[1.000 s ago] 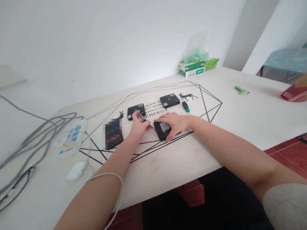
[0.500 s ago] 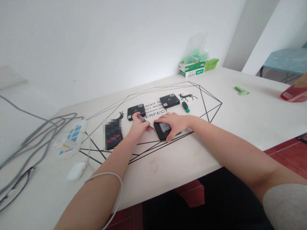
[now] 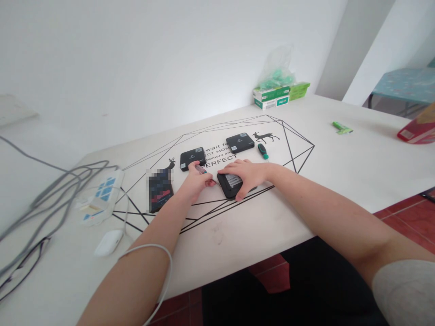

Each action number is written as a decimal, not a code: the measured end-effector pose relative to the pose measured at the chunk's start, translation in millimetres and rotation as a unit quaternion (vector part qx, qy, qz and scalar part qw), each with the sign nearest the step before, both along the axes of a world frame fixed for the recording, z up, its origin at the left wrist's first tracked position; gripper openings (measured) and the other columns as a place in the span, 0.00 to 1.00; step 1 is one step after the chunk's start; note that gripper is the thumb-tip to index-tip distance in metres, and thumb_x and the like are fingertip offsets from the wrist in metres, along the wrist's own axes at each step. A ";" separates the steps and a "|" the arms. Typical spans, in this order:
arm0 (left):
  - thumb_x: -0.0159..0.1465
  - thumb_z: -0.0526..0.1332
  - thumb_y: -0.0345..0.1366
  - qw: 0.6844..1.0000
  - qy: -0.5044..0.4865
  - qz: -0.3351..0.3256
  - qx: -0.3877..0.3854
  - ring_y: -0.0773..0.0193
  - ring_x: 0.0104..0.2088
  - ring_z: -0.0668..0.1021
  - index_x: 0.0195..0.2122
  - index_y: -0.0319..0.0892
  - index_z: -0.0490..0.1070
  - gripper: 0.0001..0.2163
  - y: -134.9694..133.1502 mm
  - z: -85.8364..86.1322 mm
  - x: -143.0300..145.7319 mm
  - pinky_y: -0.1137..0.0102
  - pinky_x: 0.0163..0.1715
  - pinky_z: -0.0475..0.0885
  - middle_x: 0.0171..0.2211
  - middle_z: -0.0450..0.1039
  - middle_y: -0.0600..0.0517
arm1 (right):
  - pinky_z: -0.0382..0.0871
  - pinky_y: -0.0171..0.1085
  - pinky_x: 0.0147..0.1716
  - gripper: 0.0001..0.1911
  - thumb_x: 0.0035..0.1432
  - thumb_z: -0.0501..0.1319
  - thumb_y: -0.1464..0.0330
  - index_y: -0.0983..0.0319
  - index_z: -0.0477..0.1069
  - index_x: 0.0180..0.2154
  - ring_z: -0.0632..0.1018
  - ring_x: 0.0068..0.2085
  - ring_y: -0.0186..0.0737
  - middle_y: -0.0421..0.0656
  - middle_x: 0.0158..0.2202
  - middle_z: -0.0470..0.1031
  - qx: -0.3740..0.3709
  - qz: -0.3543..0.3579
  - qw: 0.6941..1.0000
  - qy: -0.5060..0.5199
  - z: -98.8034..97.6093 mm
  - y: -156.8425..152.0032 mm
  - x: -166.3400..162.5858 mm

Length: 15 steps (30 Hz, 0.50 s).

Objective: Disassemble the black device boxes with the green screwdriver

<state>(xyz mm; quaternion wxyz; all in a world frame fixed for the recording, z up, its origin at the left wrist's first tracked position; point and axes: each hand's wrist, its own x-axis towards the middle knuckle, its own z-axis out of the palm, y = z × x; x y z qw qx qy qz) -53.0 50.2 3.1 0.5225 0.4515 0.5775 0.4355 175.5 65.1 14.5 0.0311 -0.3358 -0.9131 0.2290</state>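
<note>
My left hand [image 3: 194,183] is closed round a small clear-handled screwdriver [image 3: 201,170], its tip pointing at the left edge of a black box [image 3: 228,186] that lies with its labelled underside up. My right hand [image 3: 246,174] lies over that box, fingers curled round its far and near edges, holding it down on the white table [image 3: 340,172]. Two more black boxes [image 3: 192,158] [image 3: 240,142] lie just beyond the hands. A green-handled screwdriver [image 3: 263,151] lies right of my right hand.
A dark phone [image 3: 160,190] lies left of my left hand. Further left are a power strip [image 3: 102,195], grey cables [image 3: 50,190] and a white mouse [image 3: 108,242]. Green-and-white cartons [image 3: 272,97] stand at the back; a green stick [image 3: 342,128] and a red packet [image 3: 418,131] at right.
</note>
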 end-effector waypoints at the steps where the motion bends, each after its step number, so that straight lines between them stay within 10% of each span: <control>1: 0.58 0.62 0.17 1.000 0.004 -0.007 0.002 0.69 0.20 0.76 0.67 0.42 0.46 0.38 -0.1 -0.2 -0.1 0.71 0.27 0.76 0.33 0.68 0.57 | 0.49 0.66 0.69 0.61 0.43 0.73 0.44 0.54 0.54 0.74 0.59 0.71 0.69 0.52 0.71 0.62 -0.002 0.002 1.000 -0.001 0.3 0.1 0.1; 15: 0.53 0.66 0.22 0.998 0.000 -0.053 0.030 0.67 0.21 0.77 0.66 0.43 0.47 0.42 2.4 -7.8 -6.0 0.72 0.26 0.73 0.30 0.70 0.59 | 0.47 0.67 0.70 0.61 0.41 0.75 0.48 0.51 0.56 0.73 0.58 0.71 0.70 0.47 0.72 0.61 -0.013 0.007 1.000 0.005 0.3 1.1 1.0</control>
